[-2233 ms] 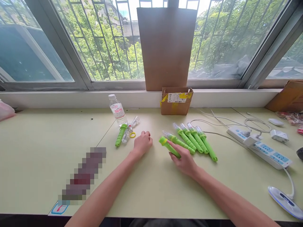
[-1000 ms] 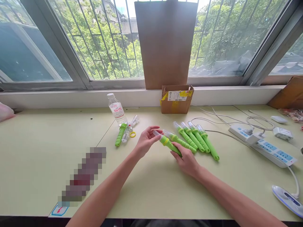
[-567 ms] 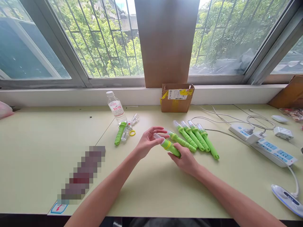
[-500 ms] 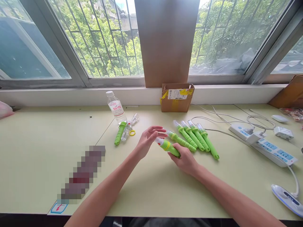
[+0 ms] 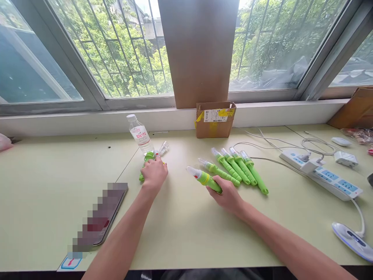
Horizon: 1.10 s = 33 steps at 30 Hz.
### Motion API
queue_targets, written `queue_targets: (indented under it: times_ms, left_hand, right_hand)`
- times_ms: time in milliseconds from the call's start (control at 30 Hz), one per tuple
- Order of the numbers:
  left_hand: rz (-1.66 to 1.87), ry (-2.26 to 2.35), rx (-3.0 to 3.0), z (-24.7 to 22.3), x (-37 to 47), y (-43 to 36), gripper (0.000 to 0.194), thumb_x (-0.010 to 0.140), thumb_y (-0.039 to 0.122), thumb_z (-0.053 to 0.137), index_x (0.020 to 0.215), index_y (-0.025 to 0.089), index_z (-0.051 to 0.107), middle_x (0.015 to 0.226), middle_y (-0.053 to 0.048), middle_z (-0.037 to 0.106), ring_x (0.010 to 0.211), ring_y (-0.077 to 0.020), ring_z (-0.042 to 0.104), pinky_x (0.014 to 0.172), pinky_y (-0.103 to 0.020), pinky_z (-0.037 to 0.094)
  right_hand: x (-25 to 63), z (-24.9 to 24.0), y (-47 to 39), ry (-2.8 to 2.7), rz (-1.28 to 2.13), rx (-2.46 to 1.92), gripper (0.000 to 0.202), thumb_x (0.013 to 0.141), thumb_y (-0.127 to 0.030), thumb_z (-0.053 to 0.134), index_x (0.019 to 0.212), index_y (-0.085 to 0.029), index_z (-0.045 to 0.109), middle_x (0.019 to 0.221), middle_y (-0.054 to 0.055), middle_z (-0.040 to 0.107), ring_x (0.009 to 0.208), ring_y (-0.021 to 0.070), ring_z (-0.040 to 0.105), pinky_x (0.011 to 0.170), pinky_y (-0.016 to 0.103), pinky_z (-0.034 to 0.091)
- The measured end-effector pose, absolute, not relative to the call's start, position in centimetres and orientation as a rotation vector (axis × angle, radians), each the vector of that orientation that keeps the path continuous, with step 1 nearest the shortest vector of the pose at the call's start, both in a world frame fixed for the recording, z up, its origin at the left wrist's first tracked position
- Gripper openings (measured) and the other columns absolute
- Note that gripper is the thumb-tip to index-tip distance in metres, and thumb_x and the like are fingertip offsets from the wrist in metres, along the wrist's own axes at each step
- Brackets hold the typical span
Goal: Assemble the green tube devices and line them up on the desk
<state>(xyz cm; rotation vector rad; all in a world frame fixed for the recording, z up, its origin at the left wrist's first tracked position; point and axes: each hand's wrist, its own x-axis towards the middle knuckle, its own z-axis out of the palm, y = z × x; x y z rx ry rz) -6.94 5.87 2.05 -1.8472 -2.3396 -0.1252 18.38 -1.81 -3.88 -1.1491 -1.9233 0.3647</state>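
My right hand (image 5: 225, 194) is wrapped round the lower part of a green tube (image 5: 205, 180), whose clear tip and yellow ring point up and left. Over by the bottle, my left hand (image 5: 154, 171) reaches down among loose parts, fingers bent; what it holds, if anything, is hidden under it. A green handle (image 5: 149, 156) shows partly beside it, with a clear piece (image 5: 164, 148) just behind. Several green tubes with clear caps (image 5: 244, 170) lie side by side to the right of the held one.
A water bottle (image 5: 140, 134) stands behind my left hand, a cardboard box (image 5: 215, 126) near the window wall. At the right lie a power strip (image 5: 329, 175), cables and a white device (image 5: 352, 239). A partly blurred phone (image 5: 112, 219) rests at left.
My left hand has moved left and down, from the held tube's tip to the loose parts near the bottle. My right hand stays around the tube. The view has shifted slightly.
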Motion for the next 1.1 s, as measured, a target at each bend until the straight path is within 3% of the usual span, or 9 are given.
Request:
queue_targets:
  times_ms: [167,267,400,500,600,700,833,1000,1100]
  left_hand:
    - [-0.019,-2.368,-1.907,2.4,-7.3,5.8,0.038,0.081,0.014,0.050,0.118,0.011,0.052,0.095,-0.022,0.063,0.082,-0.0327,0.066,0.064,-0.034,0.044]
    - [-0.224,-2.222,-1.861,3.1,-7.1,5.6,0.031,0.084,0.016,0.042,0.112,0.011,0.055,0.092,-0.020,0.064,0.081,-0.0312,0.065,0.061,-0.031,0.042]
    - [-0.877,-1.981,-1.865,4.1,-6.2,5.0,0.027,0.088,0.026,0.038,0.102,0.016,0.060,0.082,-0.011,0.065,0.067,-0.0223,0.061,0.056,-0.027,0.037]
    - [-1.546,-1.879,-2.015,4.2,-5.8,4.9,0.019,0.085,0.036,0.051,0.084,0.020,0.061,0.059,0.000,0.057,0.048,-0.0135,0.051,0.050,-0.024,0.036]
    - [-2.211,-1.874,-2.050,3.8,-5.6,5.1,0.027,0.080,0.046,0.060,0.071,0.020,0.057,0.049,0.005,0.047,0.040,-0.0096,0.044,0.041,-0.022,0.032]
    - [-2.587,-1.833,-2.005,3.7,-5.4,5.3,0.033,0.081,0.049,0.060,0.067,0.020,0.055,0.047,0.006,0.044,0.036,-0.0074,0.039,0.036,-0.020,0.028]
    - [-2.520,-1.755,-2.280,3.9,-4.4,4.4,0.032,0.082,0.048,0.060,0.069,0.019,0.058,0.049,0.005,0.047,0.037,-0.0061,0.040,0.037,-0.020,0.030]
    - [-1.938,-1.862,-3.116,3.3,-2.1,2.7,0.029,0.073,0.043,0.071,0.085,0.019,0.062,0.064,0.003,0.056,0.049,-0.0082,0.051,0.043,-0.021,0.043]
    - [-2.042,-1.923,-3.168,2.4,-1.4,2.9,0.036,0.070,0.041,0.074,0.094,0.019,0.058,0.071,0.002,0.057,0.056,-0.0092,0.055,0.048,-0.022,0.049]
  right_hand:
    - [18.4,-3.8,-1.7,-1.920,0.323,-1.140,0.007,0.085,-0.027,0.053,0.081,-0.021,0.052,0.060,-0.003,0.053,0.050,0.0117,0.046,0.047,0.023,0.036]
    - [18.4,-3.7,-1.7,-1.916,0.307,-1.136,0.007,0.085,-0.027,0.052,0.082,-0.021,0.053,0.060,-0.002,0.054,0.051,0.0119,0.047,0.048,0.023,0.036]
    - [18.4,-3.6,-1.7,-1.917,0.292,-1.146,0.008,0.085,-0.028,0.052,0.081,-0.021,0.053,0.060,-0.002,0.055,0.051,0.0119,0.048,0.048,0.023,0.036]
    - [18.4,-3.7,-1.6,-1.915,0.266,-1.162,0.009,0.085,-0.029,0.052,0.081,-0.021,0.053,0.060,-0.002,0.054,0.050,0.0118,0.048,0.047,0.023,0.036]
    - [18.5,-3.8,-1.4,-1.908,0.246,-1.176,0.010,0.085,-0.029,0.053,0.081,-0.020,0.054,0.060,-0.002,0.055,0.051,0.0120,0.048,0.048,0.023,0.036]
    - [18.5,-3.9,-1.4,-1.911,0.246,-1.178,0.009,0.085,-0.029,0.053,0.082,-0.020,0.055,0.061,-0.002,0.055,0.051,0.0119,0.048,0.048,0.023,0.036]
    - [18.5,-3.9,-1.4,-1.935,0.266,-1.183,0.008,0.085,-0.027,0.054,0.082,-0.020,0.056,0.062,-0.002,0.058,0.052,0.0122,0.050,0.049,0.023,0.036]
    - [18.7,-4.5,-1.4,-1.923,0.293,-1.197,0.012,0.083,-0.025,0.055,0.094,-0.020,0.056,0.065,-0.001,0.060,0.055,0.0136,0.054,0.051,0.023,0.039]
    - [19.0,-4.8,-1.3,-1.869,0.292,-1.234,0.017,0.083,-0.029,0.058,0.097,-0.021,0.053,0.064,-0.003,0.056,0.051,0.0132,0.051,0.049,0.024,0.039]
